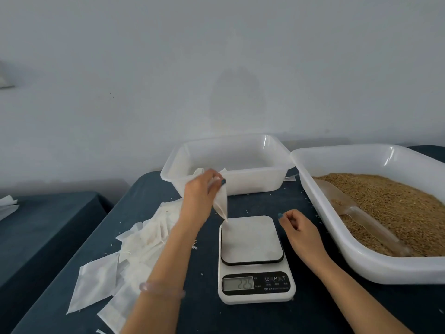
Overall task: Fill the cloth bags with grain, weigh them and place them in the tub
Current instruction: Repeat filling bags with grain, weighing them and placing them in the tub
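Observation:
My left hand (201, 192) grips a white cloth bag (222, 201) by its top, and the bag hangs with its lower corner touching the back left of the scale's platform. The white digital scale (252, 256) stands at the middle of the table with digits lit on its display. My right hand (298, 229) hovers just right of the scale, fingers loosely curled, holding nothing. Behind the scale is a translucent white tub (255, 183). At the right, a larger white tub (356, 251) holds brown grain (395, 208) with a clear scoop (361, 218) lying in it.
Several flat white cloth bags (125, 259) lie scattered on the dark blue tablecloth to the left of my left arm. A second dark-covered table (43, 227) stands at the far left with white bags at its edge. A pale wall rises behind the tubs.

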Action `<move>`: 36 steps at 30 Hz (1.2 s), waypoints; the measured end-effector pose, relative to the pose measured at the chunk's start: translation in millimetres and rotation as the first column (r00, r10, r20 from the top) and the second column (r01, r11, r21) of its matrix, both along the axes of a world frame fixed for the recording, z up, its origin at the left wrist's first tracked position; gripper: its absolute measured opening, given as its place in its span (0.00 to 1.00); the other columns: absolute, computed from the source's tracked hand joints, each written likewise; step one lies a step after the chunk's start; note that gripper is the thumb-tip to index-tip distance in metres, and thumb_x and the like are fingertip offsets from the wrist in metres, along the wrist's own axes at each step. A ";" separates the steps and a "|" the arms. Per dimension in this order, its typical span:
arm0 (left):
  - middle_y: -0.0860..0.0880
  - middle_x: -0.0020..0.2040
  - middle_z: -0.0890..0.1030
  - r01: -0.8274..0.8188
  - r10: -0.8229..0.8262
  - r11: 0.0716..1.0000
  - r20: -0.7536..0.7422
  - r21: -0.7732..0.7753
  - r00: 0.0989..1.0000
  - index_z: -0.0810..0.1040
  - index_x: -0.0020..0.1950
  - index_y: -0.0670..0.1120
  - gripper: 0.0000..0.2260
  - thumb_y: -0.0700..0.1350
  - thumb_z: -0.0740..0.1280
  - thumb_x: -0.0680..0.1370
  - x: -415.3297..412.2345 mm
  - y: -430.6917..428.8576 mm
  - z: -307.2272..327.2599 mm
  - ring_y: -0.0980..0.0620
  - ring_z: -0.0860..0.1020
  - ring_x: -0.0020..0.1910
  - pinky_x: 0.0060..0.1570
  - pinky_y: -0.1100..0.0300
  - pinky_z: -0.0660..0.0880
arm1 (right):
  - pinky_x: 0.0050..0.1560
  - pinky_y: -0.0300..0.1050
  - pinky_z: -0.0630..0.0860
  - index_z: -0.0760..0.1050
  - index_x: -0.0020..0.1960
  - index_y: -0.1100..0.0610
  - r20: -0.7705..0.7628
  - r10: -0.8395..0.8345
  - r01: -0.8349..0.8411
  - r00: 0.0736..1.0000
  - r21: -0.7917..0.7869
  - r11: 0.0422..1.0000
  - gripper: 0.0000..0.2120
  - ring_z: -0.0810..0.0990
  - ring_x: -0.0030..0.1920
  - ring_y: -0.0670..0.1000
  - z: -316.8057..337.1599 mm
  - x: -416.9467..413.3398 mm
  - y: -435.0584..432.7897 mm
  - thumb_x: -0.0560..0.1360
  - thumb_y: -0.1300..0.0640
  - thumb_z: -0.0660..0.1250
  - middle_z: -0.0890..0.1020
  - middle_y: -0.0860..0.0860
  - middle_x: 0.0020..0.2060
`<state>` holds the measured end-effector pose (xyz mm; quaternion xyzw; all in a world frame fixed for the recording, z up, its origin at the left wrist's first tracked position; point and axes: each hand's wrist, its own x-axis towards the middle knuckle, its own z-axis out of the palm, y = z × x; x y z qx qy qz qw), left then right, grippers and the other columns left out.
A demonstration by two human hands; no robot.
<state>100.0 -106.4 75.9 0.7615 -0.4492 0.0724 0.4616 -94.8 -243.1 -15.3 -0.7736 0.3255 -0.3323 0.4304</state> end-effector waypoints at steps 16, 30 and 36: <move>0.49 0.44 0.76 -0.244 0.119 0.887 0.317 0.392 0.941 0.77 0.53 0.52 0.16 0.34 0.57 0.75 91.6 -62.0 55.4 0.44 0.75 0.40 0.31 0.59 0.68 | 0.35 0.42 0.70 0.73 0.42 0.50 -0.044 -0.003 0.002 0.999 -0.009 1.000 0.09 0.77 0.35 0.49 -1.7 1.6 -0.2 0.79 0.48 0.64 0.79 0.50 0.35; 0.54 0.45 0.84 -0.083 0.063 0.970 0.097 0.228 0.993 0.79 0.50 0.49 0.07 0.37 0.66 0.79 122.0 21.6 35.3 0.58 0.81 0.44 0.46 0.68 0.72 | 0.34 0.39 0.70 0.73 0.42 0.48 -0.062 0.008 -0.007 0.998 0.010 1.000 0.09 0.76 0.35 0.45 -2.9 0.9 -0.7 0.79 0.46 0.64 0.80 0.48 0.35; 0.54 0.42 0.80 -0.387 0.193 0.583 0.341 0.714 0.920 0.77 0.47 0.51 0.04 0.44 0.64 0.78 115.9 100.9 15.5 0.49 0.79 0.43 0.41 0.58 0.74 | 0.34 0.39 0.70 0.73 0.41 0.48 -0.061 0.006 -0.007 0.998 -0.008 1.000 0.09 0.76 0.35 0.45 -3.8 -0.2 -0.6 0.78 0.46 0.64 0.79 0.47 0.34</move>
